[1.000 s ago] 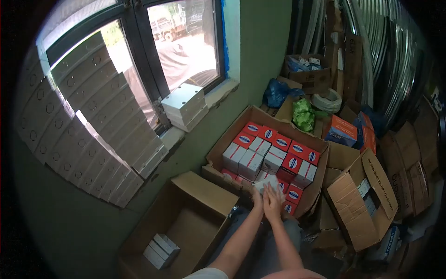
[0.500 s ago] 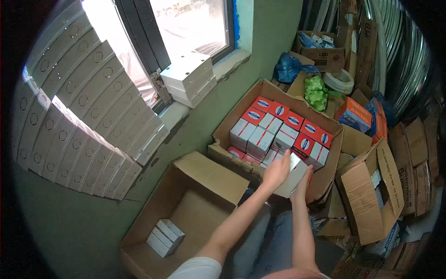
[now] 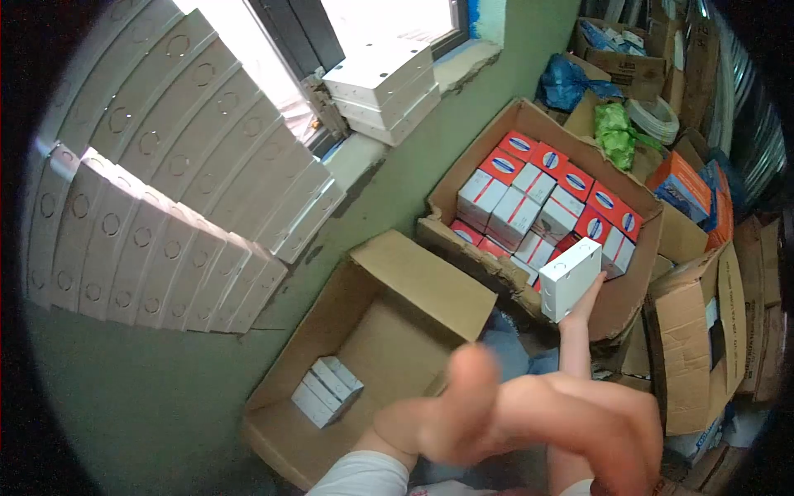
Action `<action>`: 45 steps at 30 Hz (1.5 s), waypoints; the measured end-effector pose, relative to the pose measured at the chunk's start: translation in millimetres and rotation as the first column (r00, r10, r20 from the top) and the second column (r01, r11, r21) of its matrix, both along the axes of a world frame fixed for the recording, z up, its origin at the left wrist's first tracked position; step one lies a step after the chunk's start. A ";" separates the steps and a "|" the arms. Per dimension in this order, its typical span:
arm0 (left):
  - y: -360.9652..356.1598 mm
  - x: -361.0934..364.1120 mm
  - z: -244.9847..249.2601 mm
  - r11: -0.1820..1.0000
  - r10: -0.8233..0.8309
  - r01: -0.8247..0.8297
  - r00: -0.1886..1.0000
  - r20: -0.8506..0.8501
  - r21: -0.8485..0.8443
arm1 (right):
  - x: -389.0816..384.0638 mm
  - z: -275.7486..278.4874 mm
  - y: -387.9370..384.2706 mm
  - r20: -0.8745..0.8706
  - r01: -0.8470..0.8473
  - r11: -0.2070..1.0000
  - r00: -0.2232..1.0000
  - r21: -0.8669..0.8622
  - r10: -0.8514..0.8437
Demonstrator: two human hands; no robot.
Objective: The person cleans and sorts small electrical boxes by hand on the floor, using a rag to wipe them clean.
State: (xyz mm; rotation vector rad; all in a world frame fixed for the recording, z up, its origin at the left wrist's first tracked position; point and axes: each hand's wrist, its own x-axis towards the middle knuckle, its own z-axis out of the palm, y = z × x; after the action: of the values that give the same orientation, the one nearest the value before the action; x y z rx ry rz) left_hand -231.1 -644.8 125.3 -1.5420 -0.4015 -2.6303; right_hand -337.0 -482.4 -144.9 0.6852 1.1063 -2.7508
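My right hand (image 3: 585,299) grips a white electrical box (image 3: 571,281) with round knockouts, holding it tilted over the near edge of a cardboard carton (image 3: 436,230). Inside that carton sit rows of small red-and-white boxes (image 3: 513,217). Close to the camera, my left hand (image 3: 546,422) is raised across my right forearm, blurred; its thumb stands apart from its bent fingers, and nothing shows in it. Below it and to the left, a second carton (image 3: 422,277) contains a few white electrical boxes (image 3: 327,391) set side by side.
Many white electrical boxes (image 3: 149,165) are stacked at the left by the window. More white boxes (image 3: 380,91) rest on the sill. To the right lie an open carton (image 3: 682,355), a green bag (image 3: 614,136), a blue bag (image 3: 571,83) and an orange-and-blue box (image 3: 682,186).
My left hand has let go of the white electrical box and swung back toward the camera. My right hand now holds the box alone, turned more upright. The view has shifted.
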 end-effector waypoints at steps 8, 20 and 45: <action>15.1 24.8 17.0 0.907 -0.396 0.327 0.876 0.276 0.266 | -5.3 -0.9 -25.2 -0.015 -0.018 0.997 1.000 0.077 0.019; -13.8 35.2 11.0 0.947 -0.251 0.305 0.898 0.361 -0.103 | -3.7 5.3 -25.0 -0.029 -0.073 0.997 0.997 0.011 0.074; -3.5 84.3 103.6 0.871 0.432 -0.483 0.840 -0.329 -0.088 | -7.7 -22.7 -12.2 -0.091 -0.173 0.983 0.982 -0.067 0.167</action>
State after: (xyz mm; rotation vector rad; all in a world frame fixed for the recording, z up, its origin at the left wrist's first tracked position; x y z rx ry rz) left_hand -146.9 -648.3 229.0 -1.6078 -0.8641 -2.0032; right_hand -344.8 -494.6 -167.6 0.4455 1.0203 -2.6812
